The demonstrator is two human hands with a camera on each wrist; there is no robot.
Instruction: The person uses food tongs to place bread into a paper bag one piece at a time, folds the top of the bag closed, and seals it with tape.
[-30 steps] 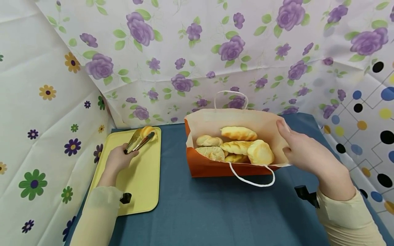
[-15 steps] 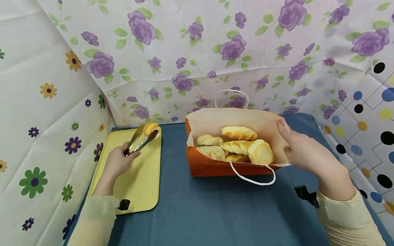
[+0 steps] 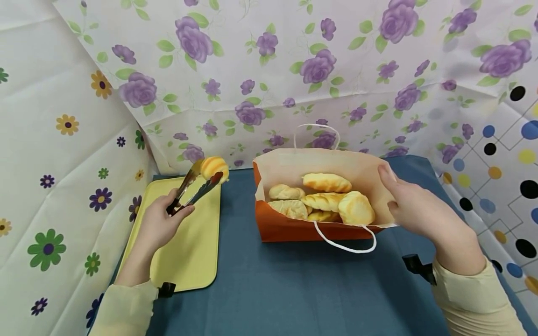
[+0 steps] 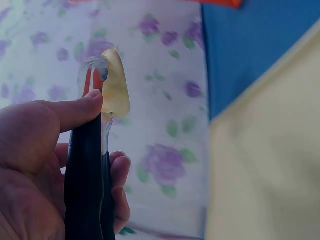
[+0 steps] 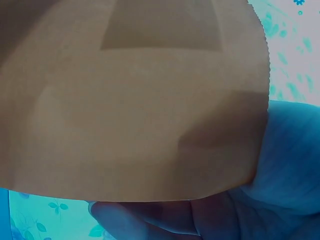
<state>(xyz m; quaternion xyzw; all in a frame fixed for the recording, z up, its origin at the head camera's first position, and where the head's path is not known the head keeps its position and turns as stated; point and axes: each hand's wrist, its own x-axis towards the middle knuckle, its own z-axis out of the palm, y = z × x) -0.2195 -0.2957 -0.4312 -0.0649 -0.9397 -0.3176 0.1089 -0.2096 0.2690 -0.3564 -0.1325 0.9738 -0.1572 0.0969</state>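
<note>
Kitchen tongs with dark handles are gripped in my left hand, above the yellow tray. Between the tongs' tips is a round bun with orange stripes, lifted over the tray's far right corner. The left wrist view shows my thumb along one handle and the bun edge-on. My right hand holds the right side of an orange paper bag, partly hidden by the paper in the right wrist view. Several bread pieces lie inside the bag, its mouth wide.
White cord handles stand at the back of the bag and droop over its front. Blue cloth covers the table between tray and bag. Patterned sheets close off the back and both sides.
My left hand has raised the bun off the tray with the tongs and shifted it slightly right and away from me. My right hand and the bag have stayed in place.
</note>
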